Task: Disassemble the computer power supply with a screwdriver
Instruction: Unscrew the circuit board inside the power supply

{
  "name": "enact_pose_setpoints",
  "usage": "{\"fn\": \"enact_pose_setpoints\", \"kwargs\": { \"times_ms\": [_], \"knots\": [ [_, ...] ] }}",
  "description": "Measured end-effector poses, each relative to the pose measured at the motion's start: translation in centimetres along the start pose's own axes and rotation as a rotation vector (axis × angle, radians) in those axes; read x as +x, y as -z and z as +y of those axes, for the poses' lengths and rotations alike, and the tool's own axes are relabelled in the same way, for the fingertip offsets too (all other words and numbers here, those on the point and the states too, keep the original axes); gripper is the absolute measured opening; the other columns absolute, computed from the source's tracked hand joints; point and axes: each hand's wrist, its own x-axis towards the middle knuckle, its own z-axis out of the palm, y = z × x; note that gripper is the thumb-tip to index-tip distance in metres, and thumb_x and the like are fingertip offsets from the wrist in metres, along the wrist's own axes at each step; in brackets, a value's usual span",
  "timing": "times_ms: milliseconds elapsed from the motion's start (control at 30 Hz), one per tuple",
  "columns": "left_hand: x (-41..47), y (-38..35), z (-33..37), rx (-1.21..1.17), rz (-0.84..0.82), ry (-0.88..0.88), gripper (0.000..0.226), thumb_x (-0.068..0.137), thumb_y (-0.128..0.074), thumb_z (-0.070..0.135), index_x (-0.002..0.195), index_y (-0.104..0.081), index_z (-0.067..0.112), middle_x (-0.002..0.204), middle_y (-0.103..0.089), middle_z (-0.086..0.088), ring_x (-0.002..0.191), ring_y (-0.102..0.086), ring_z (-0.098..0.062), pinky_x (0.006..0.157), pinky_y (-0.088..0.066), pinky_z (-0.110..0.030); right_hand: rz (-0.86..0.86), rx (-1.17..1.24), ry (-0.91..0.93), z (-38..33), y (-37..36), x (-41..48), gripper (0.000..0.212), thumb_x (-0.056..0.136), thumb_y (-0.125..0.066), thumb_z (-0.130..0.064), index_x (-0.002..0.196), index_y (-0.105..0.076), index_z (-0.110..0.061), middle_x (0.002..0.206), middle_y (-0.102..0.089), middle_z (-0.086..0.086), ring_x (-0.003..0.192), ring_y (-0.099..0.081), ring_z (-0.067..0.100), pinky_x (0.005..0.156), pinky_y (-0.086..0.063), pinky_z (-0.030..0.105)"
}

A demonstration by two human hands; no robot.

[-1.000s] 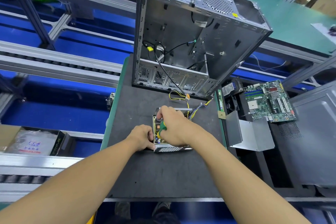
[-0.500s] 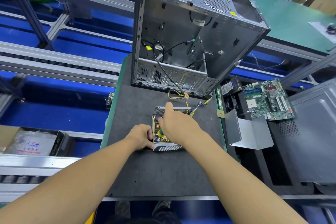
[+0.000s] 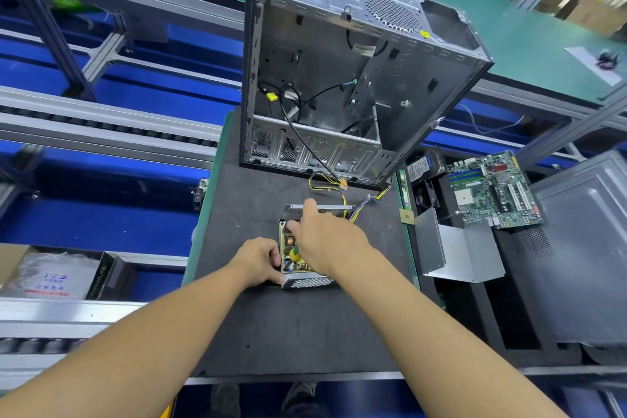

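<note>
The small metal power supply (image 3: 307, 282) lies open-topped on the dark mat (image 3: 298, 326), its circuit board and copper coil showing. My left hand (image 3: 259, 260) grips its left side wall. My right hand (image 3: 327, 237) reaches over the box with fingers stretched toward its far edge, and the green screwdriver handle (image 3: 296, 251) sits tucked under the palm. The screwdriver's shaft and tip are hidden by my hand. Yellow and black wires (image 3: 342, 192) run from the supply's far end.
An empty computer case (image 3: 342, 78) stands upright just beyond the supply. To the right lie a bent metal cover (image 3: 458, 254), a green motherboard (image 3: 492, 190) and a grey side panel (image 3: 583, 248). A cardboard box (image 3: 54, 271) sits low at the left.
My right hand has gone from gripping the screwdriver upright over the board to reaching forward, fingers extended to the supply's far edge. The left hand has stayed on the side wall.
</note>
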Motion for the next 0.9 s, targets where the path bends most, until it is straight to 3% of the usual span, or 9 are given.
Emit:
{"fn": "enact_pose_setpoints", "kwargs": {
  "times_ms": [133, 267, 367, 500, 633, 767, 900],
  "knots": [
    [-0.19, 0.05, 0.12, 0.005, 0.01, -0.003, 0.038, 0.061, -0.089, 0.014, 0.065, -0.053, 0.023, 0.069, -0.059, 0.014, 0.071, -0.053, -0.009, 0.054, -0.035, -0.009, -0.052, 0.099, 0.04, 0.01, 0.41, 0.12, 0.017, 0.102, -0.04, -0.025, 0.111, -0.035, -0.012, 0.119, -0.05, 0.016, 0.105, -0.058, 0.039, 0.08, -0.046, 0.045],
    [-0.18, 0.04, 0.05, -0.012, 0.01, -0.004, 0.037, 0.061, -0.089, 0.013, 0.065, -0.054, 0.022, 0.072, -0.06, 0.011, 0.074, -0.054, -0.011, 0.056, -0.037, -0.011, -0.149, 0.121, 0.039, 0.22, 0.75, 0.26, 0.034, 0.09, -0.05, -0.013, 0.122, -0.038, -0.016, 0.125, -0.034, 0.009, 0.119, -0.04, 0.034, 0.094, -0.043, 0.048],
    [-0.17, 0.04, 0.12, -0.016, 0.013, 0.001, 0.037, 0.061, -0.089, 0.011, 0.065, -0.053, 0.021, 0.069, -0.059, 0.012, 0.071, -0.054, -0.011, 0.058, -0.04, -0.014, -0.119, 0.178, 0.031, 0.1, 0.29, 0.26, 0.034, 0.091, -0.052, -0.021, 0.121, -0.037, -0.018, 0.124, -0.032, 0.007, 0.119, -0.035, 0.032, 0.093, -0.041, 0.047],
    [-0.14, 0.05, 0.26, -0.004, 0.003, 0.0, 0.04, 0.061, -0.089, 0.011, 0.064, -0.051, 0.021, 0.069, -0.057, 0.011, 0.072, -0.054, -0.012, 0.066, -0.042, -0.023, -0.054, 0.047, 0.017, -0.21, -0.12, 0.08, 0.029, 0.103, -0.034, -0.038, 0.122, -0.037, -0.017, 0.12, -0.033, 0.013, 0.108, -0.043, 0.037, 0.082, -0.041, 0.047],
    [-0.24, 0.08, 0.22, 0.005, 0.011, 0.001, 0.04, 0.061, -0.09, 0.013, 0.064, -0.051, 0.021, 0.075, -0.062, 0.008, 0.076, -0.056, -0.012, 0.07, -0.045, -0.024, 0.008, 0.071, -0.013, -0.37, -0.1, 0.45, 0.026, 0.105, -0.03, -0.042, 0.103, -0.029, -0.016, 0.107, -0.058, 0.016, 0.08, -0.05, 0.035, 0.065, -0.034, 0.038],
    [-0.24, 0.09, 0.21, 0.011, 0.008, 0.003, 0.039, 0.062, -0.09, 0.014, 0.065, -0.052, 0.022, 0.077, -0.061, 0.007, 0.077, -0.056, -0.012, 0.062, -0.042, -0.019, -0.045, 0.166, 0.04, -0.09, 0.15, 0.71, 0.018, 0.104, -0.039, -0.025, 0.113, -0.038, -0.01, 0.118, -0.045, 0.014, 0.099, -0.057, 0.038, 0.079, -0.045, 0.043],
    [-0.13, 0.09, 0.13, 0.018, 0.0, -0.007, 0.04, 0.062, -0.089, 0.015, 0.064, -0.051, 0.023, 0.071, -0.058, 0.011, 0.074, -0.054, -0.012, 0.059, -0.039, -0.016, -0.174, 0.245, 0.039, 0.25, 0.76, 0.81, 0.028, 0.09, -0.054, -0.02, 0.116, -0.042, -0.018, 0.121, -0.04, 0.006, 0.112, -0.048, 0.032, 0.093, -0.042, 0.042]
  ]
}}
